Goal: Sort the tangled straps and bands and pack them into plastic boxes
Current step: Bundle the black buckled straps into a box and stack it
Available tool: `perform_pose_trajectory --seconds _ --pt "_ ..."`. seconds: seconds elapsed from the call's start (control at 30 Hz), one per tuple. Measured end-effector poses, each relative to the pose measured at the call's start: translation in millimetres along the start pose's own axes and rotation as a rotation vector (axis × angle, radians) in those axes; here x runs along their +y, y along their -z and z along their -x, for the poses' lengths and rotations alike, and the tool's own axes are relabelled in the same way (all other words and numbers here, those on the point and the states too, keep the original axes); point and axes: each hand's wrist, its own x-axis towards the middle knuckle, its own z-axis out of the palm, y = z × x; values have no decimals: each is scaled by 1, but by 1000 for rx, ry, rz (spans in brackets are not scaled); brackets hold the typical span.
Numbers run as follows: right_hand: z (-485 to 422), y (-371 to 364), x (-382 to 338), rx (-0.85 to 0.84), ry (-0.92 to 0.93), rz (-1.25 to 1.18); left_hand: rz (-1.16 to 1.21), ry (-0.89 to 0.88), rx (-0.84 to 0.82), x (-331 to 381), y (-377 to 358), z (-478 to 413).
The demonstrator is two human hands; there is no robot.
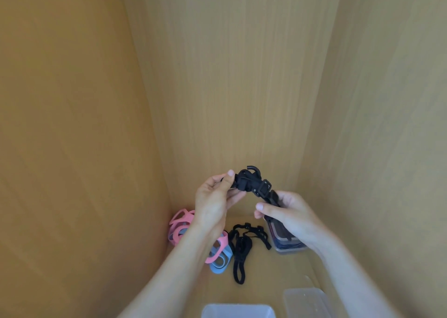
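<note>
Black strap (251,183): held aloft, left hand (215,201) pinching one end, right hand (287,212) gripping the other; pink bands (180,221) below.

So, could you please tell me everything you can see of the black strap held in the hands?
The black strap looks matte and flexible, with square buckles and a curved piece on top. It arches in the air between both hands: the left hand pinches one end, the right hand grips the other.
</note>
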Motion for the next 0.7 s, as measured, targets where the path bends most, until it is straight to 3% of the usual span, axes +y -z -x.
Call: perform_pose_trajectory --seconds 0.1,0.17,0.3,0.5,0.7 --pt "2 3 -3 -120 6 -72 83 61 -77 5 -1 1" --pt "2 6 -3 -184 -15 -42 86 146 -229 9 -1 4" --pt "5 13 -14 -301 -39 169 -242 231 -525 20 5 7" --pt "0 12 -20 -191 103 717 -699 282 -662 32 3 10" --pt "1 -2 -2 54 348 1309 -871 276 -603 24 1 10"
